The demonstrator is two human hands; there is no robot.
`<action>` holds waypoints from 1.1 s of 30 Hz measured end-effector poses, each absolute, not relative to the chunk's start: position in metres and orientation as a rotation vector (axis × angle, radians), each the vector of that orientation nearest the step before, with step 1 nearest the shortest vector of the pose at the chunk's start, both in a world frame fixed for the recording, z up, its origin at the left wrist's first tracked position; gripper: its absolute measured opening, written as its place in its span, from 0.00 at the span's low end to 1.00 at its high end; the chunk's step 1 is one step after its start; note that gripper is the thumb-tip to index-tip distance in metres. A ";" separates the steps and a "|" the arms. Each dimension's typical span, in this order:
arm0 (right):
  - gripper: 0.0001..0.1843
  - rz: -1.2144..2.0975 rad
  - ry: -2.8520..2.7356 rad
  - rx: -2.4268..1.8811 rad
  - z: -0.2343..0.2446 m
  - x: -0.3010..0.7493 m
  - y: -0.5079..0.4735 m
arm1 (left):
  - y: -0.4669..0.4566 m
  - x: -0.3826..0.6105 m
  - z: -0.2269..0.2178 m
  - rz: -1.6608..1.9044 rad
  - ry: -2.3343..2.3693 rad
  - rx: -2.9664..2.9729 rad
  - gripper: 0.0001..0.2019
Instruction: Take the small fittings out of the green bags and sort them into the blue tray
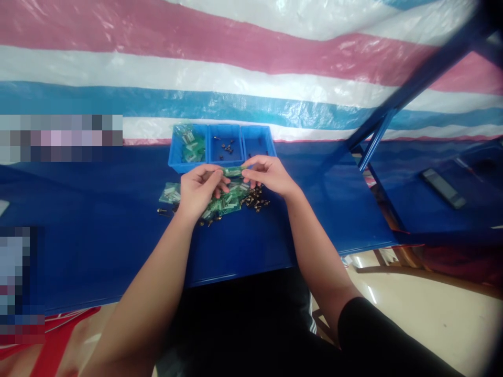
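Between my two hands, a small green plastic bag [233, 171] with pale pieces inside is pinched at both ends. My left hand [201, 188] grips its left end with thumb and fingers closed. At the right end, my right hand [269, 174] pinches it the same way. Below the hands, more green bags [231, 201] with whitish cylindrical pieces lie in a pile on the blue table. Dark and brassy screws [256, 199] are heaped to the right of that pile. Another green bag [170, 192] lies left of my left hand, partly covered by it.
A blue three-compartment bin [172, 152] stands behind my hands: green bags in its left section, several screws [227, 148] in the middle, a few dark pieces at right. Loose screws [162, 211] lie at left. A blue metal frame [377, 139] rises at right; a dark rectangular device [443, 187] lies beyond.
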State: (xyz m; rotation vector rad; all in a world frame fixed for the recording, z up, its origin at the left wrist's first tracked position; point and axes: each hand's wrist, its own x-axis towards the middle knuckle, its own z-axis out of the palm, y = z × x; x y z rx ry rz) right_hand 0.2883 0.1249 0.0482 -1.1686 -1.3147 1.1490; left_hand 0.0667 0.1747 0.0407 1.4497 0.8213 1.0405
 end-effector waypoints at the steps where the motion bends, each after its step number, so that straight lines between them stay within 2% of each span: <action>1: 0.23 1.166 -1.308 -1.145 0.050 0.288 0.124 | 0.175 0.066 0.040 1.062 0.802 1.451 0.14; 6: 0.23 1.195 -1.308 -1.123 0.052 0.287 0.123 | 0.177 0.065 0.036 1.144 0.873 1.578 0.11; 13: 0.29 1.173 -1.265 -1.179 0.049 0.285 0.125 | 0.172 0.068 0.037 1.086 0.874 1.651 0.10; 33: 0.26 1.172 -1.321 -1.200 0.048 0.286 0.125 | 0.172 0.067 0.035 1.070 0.891 1.653 0.11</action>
